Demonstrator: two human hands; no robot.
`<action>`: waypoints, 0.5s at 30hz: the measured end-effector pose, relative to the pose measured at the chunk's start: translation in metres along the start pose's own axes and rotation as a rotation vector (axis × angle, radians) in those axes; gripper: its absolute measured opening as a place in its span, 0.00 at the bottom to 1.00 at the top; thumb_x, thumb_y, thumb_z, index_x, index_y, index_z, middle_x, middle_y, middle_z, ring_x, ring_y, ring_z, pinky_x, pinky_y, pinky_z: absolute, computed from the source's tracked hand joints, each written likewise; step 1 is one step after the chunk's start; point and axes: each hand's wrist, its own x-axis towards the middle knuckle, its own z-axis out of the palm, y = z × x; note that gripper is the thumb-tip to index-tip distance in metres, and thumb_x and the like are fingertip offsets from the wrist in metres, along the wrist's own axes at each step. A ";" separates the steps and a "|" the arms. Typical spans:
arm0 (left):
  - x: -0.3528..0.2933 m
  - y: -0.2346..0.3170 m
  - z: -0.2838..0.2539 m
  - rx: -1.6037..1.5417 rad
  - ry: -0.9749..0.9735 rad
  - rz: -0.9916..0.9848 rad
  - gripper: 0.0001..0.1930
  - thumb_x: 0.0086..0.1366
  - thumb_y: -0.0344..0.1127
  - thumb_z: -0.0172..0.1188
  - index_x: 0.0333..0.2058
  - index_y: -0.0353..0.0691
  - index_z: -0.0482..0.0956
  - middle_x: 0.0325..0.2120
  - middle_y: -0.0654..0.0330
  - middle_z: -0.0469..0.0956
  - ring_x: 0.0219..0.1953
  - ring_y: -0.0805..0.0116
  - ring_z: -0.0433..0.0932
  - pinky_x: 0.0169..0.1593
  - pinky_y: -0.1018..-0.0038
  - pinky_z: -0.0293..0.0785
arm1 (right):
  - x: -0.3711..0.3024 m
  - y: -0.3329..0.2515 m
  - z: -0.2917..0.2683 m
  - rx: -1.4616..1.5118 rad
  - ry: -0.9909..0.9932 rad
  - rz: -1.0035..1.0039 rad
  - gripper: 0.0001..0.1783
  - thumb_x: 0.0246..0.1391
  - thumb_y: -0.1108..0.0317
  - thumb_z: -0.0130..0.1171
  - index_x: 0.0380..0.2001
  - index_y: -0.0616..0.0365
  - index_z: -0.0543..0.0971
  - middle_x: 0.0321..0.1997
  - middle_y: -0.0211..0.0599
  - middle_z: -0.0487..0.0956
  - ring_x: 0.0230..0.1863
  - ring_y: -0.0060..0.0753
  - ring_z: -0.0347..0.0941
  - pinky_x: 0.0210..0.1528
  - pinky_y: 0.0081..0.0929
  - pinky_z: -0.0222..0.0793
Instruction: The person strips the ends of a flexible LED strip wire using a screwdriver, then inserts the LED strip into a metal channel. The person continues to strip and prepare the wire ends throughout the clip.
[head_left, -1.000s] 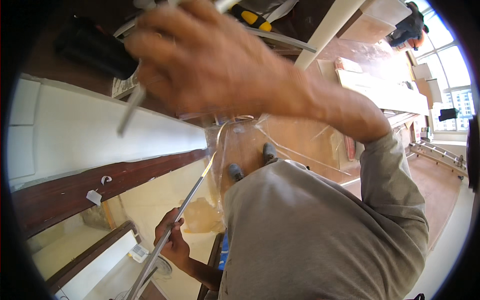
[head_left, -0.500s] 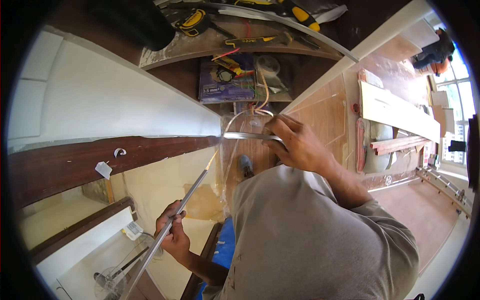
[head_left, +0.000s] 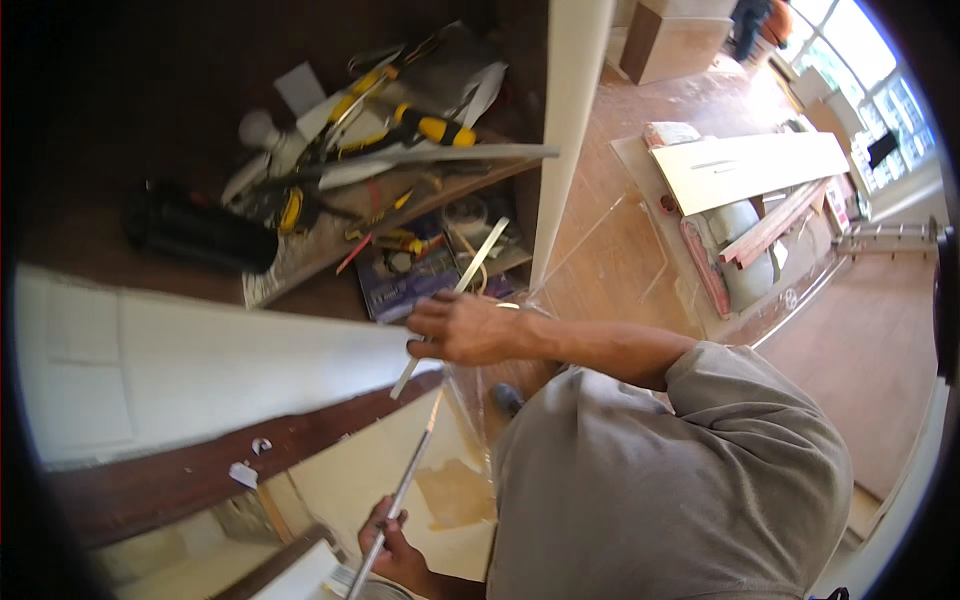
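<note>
My left hand is closed round a long thin grey metal profile held at a slant, low in the view. A narrow yellowish strip sticks out of the profile's upper end. My right hand, back upward, grips a flat pale strip that shows on both sides of the fingers. This hand is in front of the cabinet shelf. Behind it, a pale cable loops near a purple box. The right fingertips are partly hidden and slightly blurred.
Yellow-and-black hand tools and a black cylinder crowd the upper shelf. A dark red-brown ledge carries paper scraps. Boards and filled bags lie on the floor at right. Another person is far off.
The view has swung, showing more of the upper shelf. My right hand has moved left, and its strip has turned from level to a steep slant. The left hand keeps hold of the profile.
</note>
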 end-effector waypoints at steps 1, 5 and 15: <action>-0.002 -0.006 -0.002 0.018 -0.007 -0.023 0.10 0.68 0.24 0.55 0.45 0.24 0.75 0.44 0.43 0.83 0.42 0.59 0.85 0.44 0.69 0.85 | 0.004 -0.001 0.005 0.016 0.027 -0.018 0.10 0.53 0.61 0.58 0.38 0.48 0.76 0.40 0.32 0.73 0.49 0.35 0.72 0.44 0.35 0.74; -0.003 -0.003 -0.001 -0.006 -0.025 -0.013 0.14 0.69 0.31 0.57 0.46 0.25 0.72 0.45 0.43 0.82 0.44 0.58 0.84 0.43 0.69 0.86 | 0.017 -0.008 0.001 0.048 0.023 -0.013 0.10 0.54 0.61 0.57 0.39 0.49 0.75 0.40 0.32 0.72 0.49 0.36 0.72 0.43 0.35 0.74; -0.006 0.017 -0.011 0.116 -0.095 -0.010 0.17 0.69 0.36 0.64 0.46 0.25 0.79 0.43 0.45 0.84 0.40 0.58 0.84 0.44 0.69 0.84 | 0.005 -0.021 0.015 0.606 -0.041 0.209 0.15 0.53 0.72 0.60 0.43 0.60 0.69 0.38 0.48 0.75 0.39 0.58 0.77 0.38 0.50 0.74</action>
